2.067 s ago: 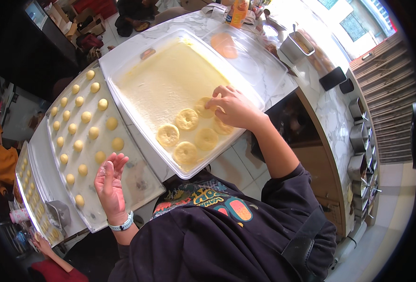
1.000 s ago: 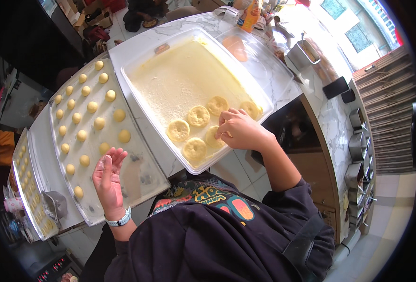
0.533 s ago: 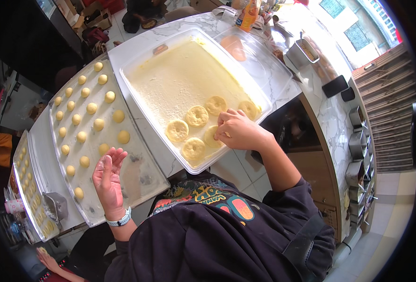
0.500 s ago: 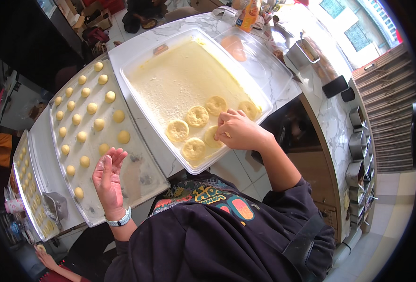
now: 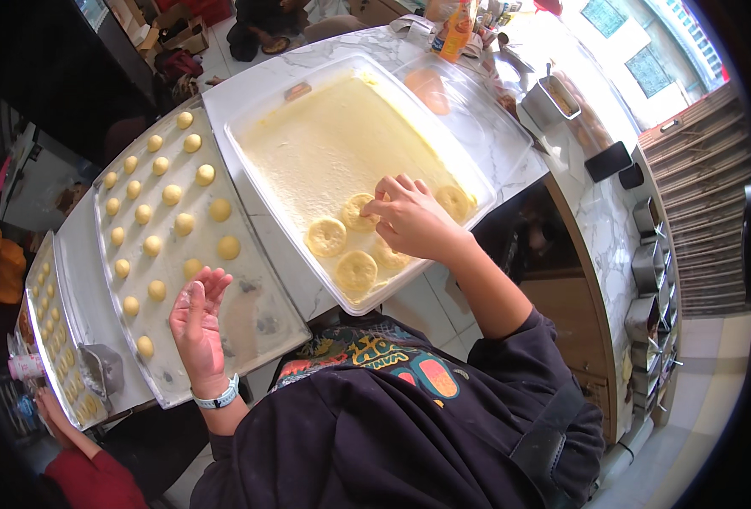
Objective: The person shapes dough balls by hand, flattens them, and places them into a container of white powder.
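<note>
A white plastic tub [image 5: 248,174] in front of me has a pale, floury bottom. Several flattened dough rounds with dented middles, such as this dough round [image 5: 356,271], lie at its near end. My right hand [image 5: 415,219] is over the tub, its fingers closed at the edge of another dough round [image 5: 354,209] and partly covering it. To the left, my left hand [image 5: 199,327] is raised with the palm turned up and the fingers apart, floury and holding nothing. Below it sits a metal tray [image 5: 257,339] with rows of yellow dough balls [image 5: 184,224].
A second tray [image 5: 70,373] of dough pieces stands farther left, beside a metal tin [image 5: 101,370]. A clear lid [image 5: 477,110] lies behind the tub. An orange bottle [image 5: 456,32] and a metal container [image 5: 552,100] stand farther back. Another person's arm [image 5: 78,437] shows at lower left.
My right hand has moved slightly left and away from me, from a near dough round to one farther in. My left hand stays raised. The other person's arm at lower left has shifted.
</note>
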### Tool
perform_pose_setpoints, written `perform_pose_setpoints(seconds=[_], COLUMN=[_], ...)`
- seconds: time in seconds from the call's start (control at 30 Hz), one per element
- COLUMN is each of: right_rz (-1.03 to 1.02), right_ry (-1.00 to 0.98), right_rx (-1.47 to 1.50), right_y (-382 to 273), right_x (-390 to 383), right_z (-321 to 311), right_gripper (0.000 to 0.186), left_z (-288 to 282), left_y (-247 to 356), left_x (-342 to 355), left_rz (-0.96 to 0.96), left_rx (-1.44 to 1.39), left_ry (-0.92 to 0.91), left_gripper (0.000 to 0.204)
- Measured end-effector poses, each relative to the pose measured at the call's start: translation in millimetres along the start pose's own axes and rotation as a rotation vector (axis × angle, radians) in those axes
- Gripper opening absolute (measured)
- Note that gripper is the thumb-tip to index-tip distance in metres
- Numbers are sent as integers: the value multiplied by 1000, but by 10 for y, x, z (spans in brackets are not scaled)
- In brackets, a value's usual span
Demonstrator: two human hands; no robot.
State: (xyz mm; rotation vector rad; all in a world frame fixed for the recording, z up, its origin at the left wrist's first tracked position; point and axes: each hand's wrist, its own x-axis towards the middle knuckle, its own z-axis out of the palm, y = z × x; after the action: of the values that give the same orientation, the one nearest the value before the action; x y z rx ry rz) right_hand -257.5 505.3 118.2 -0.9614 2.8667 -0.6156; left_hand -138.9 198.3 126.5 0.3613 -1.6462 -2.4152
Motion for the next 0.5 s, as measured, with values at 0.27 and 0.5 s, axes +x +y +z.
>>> perform_pose_setpoints(seconds=[0.27,0.5], right_rz=[-15,-38], right_ry=[11,62], right_rx=[19,36], right_y=[27,-64], right_x=[-20,-14], right_z=[52,-18], right_gripper=[22,21], left_z=[-38,-37], left_y=[6,-6], left_x=[-16,5], left_rz=[5,2], left_rx=[1,-1], left_ry=[8,-3], left_gripper=[27,28])
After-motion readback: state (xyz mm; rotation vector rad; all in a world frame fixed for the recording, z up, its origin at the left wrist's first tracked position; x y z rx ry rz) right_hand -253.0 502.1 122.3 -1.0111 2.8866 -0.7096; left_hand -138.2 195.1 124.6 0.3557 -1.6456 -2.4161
